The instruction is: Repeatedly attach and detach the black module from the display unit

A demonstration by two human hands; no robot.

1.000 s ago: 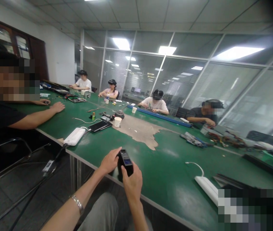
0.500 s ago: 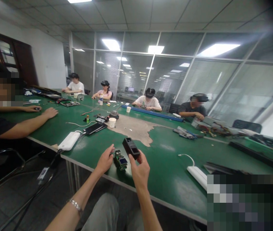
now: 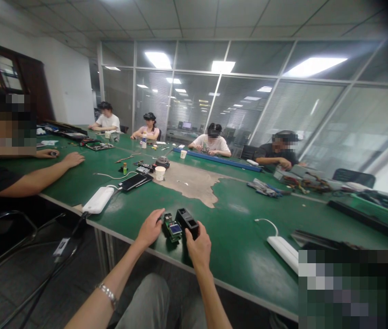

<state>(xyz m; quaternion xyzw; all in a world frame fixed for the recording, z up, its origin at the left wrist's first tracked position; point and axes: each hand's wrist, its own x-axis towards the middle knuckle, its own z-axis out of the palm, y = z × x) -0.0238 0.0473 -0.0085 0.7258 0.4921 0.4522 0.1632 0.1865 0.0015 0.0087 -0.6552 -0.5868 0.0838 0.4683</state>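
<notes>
A black plastic housing [image 3: 187, 221] sits on the tabletop [image 3: 238, 242], with the right hand [image 3: 199, 251] closed around its near end. Just left of the housing lies a small green circuit board [image 3: 172, 227] carrying a blue display [image 3: 175, 229]. The left hand [image 3: 150, 227] lies open beside the board, fingers spread; whether they touch it is hard to tell. The two hands are apart, with the board and housing between them.

Both objects lie close to the tabletop's near edge, so a careless nudge could push the loose board over it, or knock its exposed parts against the housing. Well beyond the housing, a paper cup [image 3: 160, 173] stands with its contents hidden, and farther still a plastic bottle [image 3: 144, 140] stands too small to judge its fill.
</notes>
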